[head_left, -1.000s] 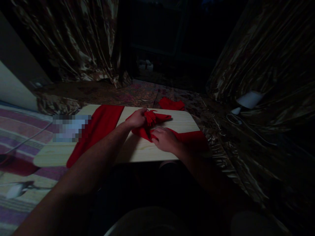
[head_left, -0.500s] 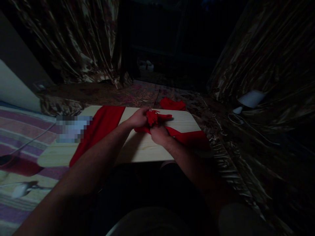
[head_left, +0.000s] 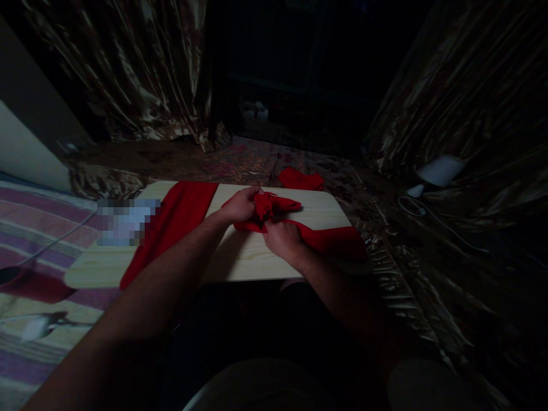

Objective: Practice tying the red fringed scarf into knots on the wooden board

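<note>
Over the middle of a light wooden table [head_left: 240, 257], my left hand [head_left: 242, 205] is closed on a bunched red fringed cloth [head_left: 264, 206]. My right hand [head_left: 283, 238] is closed on the lower part of the same bunch, just below and to the right of the fringe. Part of the red fabric sticks out to the right above my right hand. More red cloth [head_left: 336, 241] runs over the table's right end, behind my right wrist. A wide red strip [head_left: 175, 222] lies across the table's left part, partly behind my left forearm.
A blurred-out pale item [head_left: 128, 222] lies at the table's left. Beyond the far edge is another red cloth [head_left: 301, 178]. A white lamp [head_left: 440, 171] with a cord stands at the right. On the striped cover [head_left: 29, 365] at left are a red object [head_left: 38, 285] and a white one [head_left: 36, 328].
My right hand has shifted slightly right and down, still closed on the cloth. The fringed bunch has changed shape a little, and my left hand has barely moved.
</note>
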Motion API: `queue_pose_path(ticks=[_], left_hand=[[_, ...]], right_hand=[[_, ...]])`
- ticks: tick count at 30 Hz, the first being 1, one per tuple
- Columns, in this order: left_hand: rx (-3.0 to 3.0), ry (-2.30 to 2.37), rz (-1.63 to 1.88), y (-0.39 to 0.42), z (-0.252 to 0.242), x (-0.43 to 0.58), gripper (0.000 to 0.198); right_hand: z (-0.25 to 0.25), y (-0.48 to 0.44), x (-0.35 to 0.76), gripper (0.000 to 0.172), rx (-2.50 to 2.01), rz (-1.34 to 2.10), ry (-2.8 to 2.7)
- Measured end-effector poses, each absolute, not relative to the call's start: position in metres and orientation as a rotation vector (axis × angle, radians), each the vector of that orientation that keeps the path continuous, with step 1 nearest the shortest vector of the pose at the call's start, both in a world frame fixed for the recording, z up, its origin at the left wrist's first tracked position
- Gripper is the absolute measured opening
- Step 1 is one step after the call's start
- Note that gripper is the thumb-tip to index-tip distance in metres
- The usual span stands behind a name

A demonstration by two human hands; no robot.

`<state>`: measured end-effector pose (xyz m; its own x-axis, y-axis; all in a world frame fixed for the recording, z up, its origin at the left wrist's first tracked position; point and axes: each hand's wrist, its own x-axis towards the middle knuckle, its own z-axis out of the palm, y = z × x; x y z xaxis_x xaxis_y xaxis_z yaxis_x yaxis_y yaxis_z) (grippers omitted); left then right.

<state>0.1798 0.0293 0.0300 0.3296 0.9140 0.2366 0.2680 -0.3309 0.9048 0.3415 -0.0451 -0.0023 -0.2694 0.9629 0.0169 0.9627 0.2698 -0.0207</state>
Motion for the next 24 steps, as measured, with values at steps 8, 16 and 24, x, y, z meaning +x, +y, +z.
queue_pose_path(ticks=[8, 16, 24], left_hand=[[1.755, 1.008, 0.989, 0.029, 0.025, 0.18, 0.023], [1.722, 1.024, 0.962, 0.03, 0.028, 0.181, 0.021], [1.755, 0.949, 0.861, 0.02, 0.012, 0.178, 0.026]], right_hand=[[-0.009, -0.056, 0.34, 0.047, -1.679, 0.233, -2.369], [-0.022, -0.05, 0.347, 0.06, -1.569, 0.338, -2.619], [-0.029, -0.035, 0.346, 0.064, -1.616, 0.373, -2.705]])
